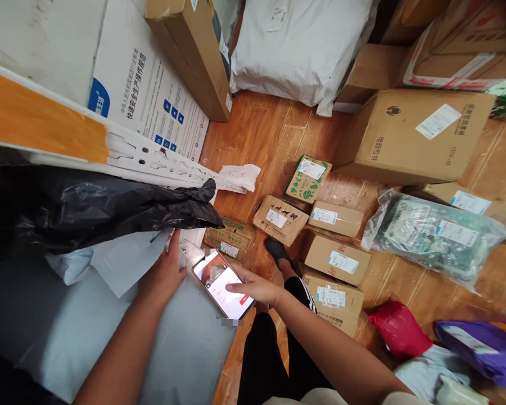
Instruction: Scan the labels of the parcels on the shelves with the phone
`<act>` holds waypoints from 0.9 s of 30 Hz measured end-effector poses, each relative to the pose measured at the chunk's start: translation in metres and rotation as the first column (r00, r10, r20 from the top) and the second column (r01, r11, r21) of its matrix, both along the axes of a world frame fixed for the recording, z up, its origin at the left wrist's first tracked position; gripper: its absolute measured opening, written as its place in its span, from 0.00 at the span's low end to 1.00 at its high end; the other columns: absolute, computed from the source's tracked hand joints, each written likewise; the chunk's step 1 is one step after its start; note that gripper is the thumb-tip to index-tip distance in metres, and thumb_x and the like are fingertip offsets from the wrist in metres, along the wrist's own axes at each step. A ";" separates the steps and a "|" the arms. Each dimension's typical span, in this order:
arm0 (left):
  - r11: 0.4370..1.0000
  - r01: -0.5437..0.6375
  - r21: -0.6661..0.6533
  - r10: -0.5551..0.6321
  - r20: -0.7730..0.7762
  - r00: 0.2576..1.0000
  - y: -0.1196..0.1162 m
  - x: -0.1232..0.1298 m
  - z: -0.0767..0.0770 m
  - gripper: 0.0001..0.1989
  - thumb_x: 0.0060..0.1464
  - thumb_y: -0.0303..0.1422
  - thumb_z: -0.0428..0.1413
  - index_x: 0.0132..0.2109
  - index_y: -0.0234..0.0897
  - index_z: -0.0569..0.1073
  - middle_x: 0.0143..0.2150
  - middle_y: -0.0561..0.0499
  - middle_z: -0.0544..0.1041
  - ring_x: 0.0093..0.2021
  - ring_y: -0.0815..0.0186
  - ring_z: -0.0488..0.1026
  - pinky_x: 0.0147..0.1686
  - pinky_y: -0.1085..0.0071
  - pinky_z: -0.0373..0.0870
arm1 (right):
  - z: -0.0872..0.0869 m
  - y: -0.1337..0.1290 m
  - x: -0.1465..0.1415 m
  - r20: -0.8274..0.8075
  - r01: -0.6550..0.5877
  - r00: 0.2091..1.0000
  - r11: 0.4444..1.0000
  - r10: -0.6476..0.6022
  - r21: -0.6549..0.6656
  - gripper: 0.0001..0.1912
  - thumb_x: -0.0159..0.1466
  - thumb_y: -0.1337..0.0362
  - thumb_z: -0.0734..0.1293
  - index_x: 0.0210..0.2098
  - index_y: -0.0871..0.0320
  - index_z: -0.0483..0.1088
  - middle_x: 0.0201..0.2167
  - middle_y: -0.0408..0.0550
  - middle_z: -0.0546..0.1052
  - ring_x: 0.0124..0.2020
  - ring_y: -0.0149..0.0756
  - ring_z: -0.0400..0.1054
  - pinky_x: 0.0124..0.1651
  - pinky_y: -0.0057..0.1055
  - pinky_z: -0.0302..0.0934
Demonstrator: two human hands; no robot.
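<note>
My right hand (255, 288) holds a smartphone (225, 287) with a lit screen, the thumb lying over the glass. The screen shows a picture at its top and a red button near the bottom. My left hand (163, 277) rests beside a white shipping label (189, 253), its thumb and forefinger spread apart. Its forefinger reaches the lower edge of a black plastic bag (109, 205); the other fingers are mostly hidden. Below that bag lie a pale paper sheet or envelope (120, 264) and a large grey parcel (185, 343).
Several labelled cardboard boxes (337, 260) lie on the wooden floor (265, 129) around my feet. A big carton (417, 138), a clear-wrapped parcel (434, 230), and red (400, 329) and purple (476, 349) packages are at right. A perforated white shelf post (152, 154) runs at left.
</note>
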State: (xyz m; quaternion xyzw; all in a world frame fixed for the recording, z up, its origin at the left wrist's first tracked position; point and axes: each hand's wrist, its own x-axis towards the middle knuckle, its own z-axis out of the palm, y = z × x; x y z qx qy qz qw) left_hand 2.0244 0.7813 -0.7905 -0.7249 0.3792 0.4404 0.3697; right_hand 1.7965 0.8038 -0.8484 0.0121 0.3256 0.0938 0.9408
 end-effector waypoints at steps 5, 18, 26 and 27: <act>0.994 -0.064 0.088 0.062 0.020 0.998 -0.001 0.000 0.002 0.43 0.56 0.26 0.53 0.70 0.41 0.37 0.71 0.44 0.43 0.68 0.55 0.51 0.63 0.63 0.56 | -0.009 0.008 0.017 -0.044 0.083 0.996 0.993 -0.079 0.089 0.38 0.47 0.38 0.73 0.47 0.56 0.65 0.36 0.44 0.71 0.33 0.29 0.64 0.36 0.27 0.57; 0.994 -0.111 0.024 0.111 0.020 0.994 0.005 0.003 -0.001 0.42 0.54 0.25 0.55 0.70 0.36 0.42 0.62 0.38 0.63 0.59 0.54 0.66 0.56 0.64 0.64 | -0.031 -0.012 0.045 0.011 0.167 0.985 0.970 -0.171 0.178 0.48 0.44 0.39 0.75 0.57 0.56 0.63 0.36 0.44 0.72 0.33 0.30 0.66 0.35 0.27 0.60; 0.966 -0.260 0.000 0.259 0.057 0.964 -0.002 0.003 0.001 0.43 0.52 0.29 0.57 0.69 0.46 0.44 0.65 0.45 0.61 0.55 0.58 0.70 0.44 0.71 0.69 | -0.027 -0.013 0.043 0.010 0.166 0.985 0.969 -0.170 0.185 0.42 0.48 0.42 0.74 0.56 0.57 0.65 0.42 0.48 0.73 0.35 0.31 0.67 0.37 0.27 0.60; 0.960 -0.281 -0.005 0.281 0.054 0.958 -0.003 0.003 0.002 0.43 0.51 0.29 0.57 0.69 0.47 0.44 0.65 0.47 0.61 0.55 0.59 0.70 0.44 0.72 0.69 | -0.026 -0.013 0.043 0.003 0.166 0.986 0.968 -0.169 0.191 0.41 0.48 0.42 0.75 0.54 0.58 0.66 0.41 0.47 0.74 0.34 0.30 0.67 0.37 0.26 0.60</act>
